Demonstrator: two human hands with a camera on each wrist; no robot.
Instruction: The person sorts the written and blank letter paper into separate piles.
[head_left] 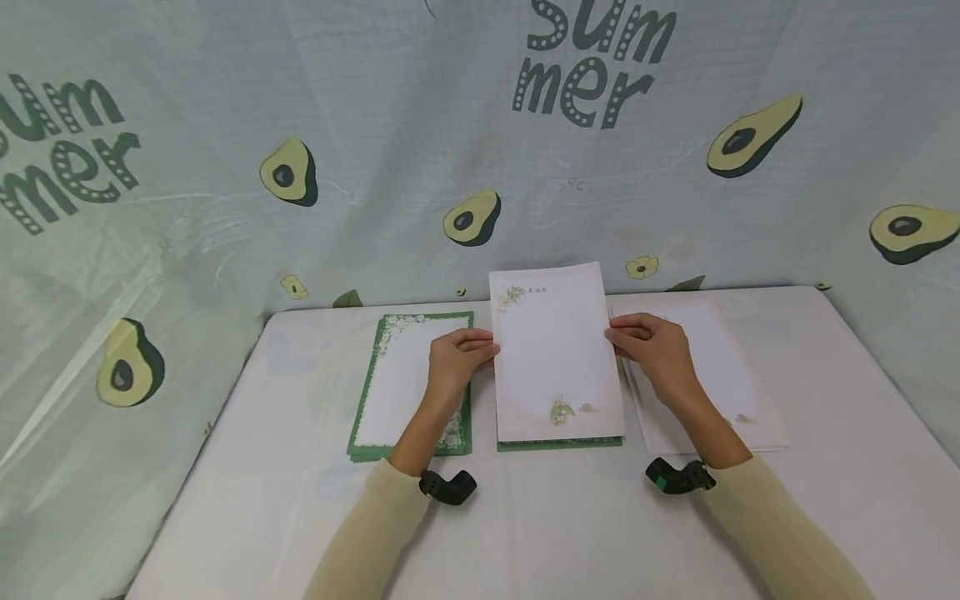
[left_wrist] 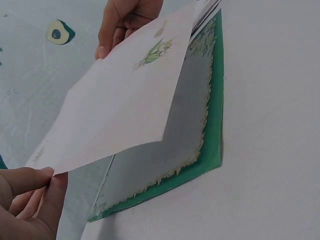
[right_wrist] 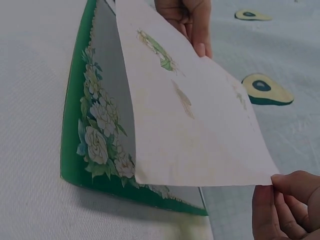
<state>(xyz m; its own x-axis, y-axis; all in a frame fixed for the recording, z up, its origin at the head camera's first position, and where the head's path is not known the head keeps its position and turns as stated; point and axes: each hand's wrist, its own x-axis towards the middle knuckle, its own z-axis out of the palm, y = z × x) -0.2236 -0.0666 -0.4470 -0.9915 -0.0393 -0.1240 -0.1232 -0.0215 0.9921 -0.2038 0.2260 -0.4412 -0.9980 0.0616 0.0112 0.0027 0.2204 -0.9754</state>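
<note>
A pale pink sheet of paper [head_left: 555, 358] with small green plant prints is held up between both hands. My left hand [head_left: 459, 360] pinches its left edge between thumb and fingers, and my right hand [head_left: 654, 350] pinches the right edge. Both wrist views show the sheet slanting above a green-bordered sheet [left_wrist: 212, 120], which has white flowers [right_wrist: 100, 135] printed along its border. In the head view only a green strip of that lower sheet shows under the pink one.
Left of centre lies a stack of green-bordered floral sheets [head_left: 408, 375], partly behind my left forearm. On the right, a stack of pale pink sheets [head_left: 720, 367] lies partly under my right forearm. A curtain with avocado prints [head_left: 405, 150] hangs behind the white table [head_left: 562, 533].
</note>
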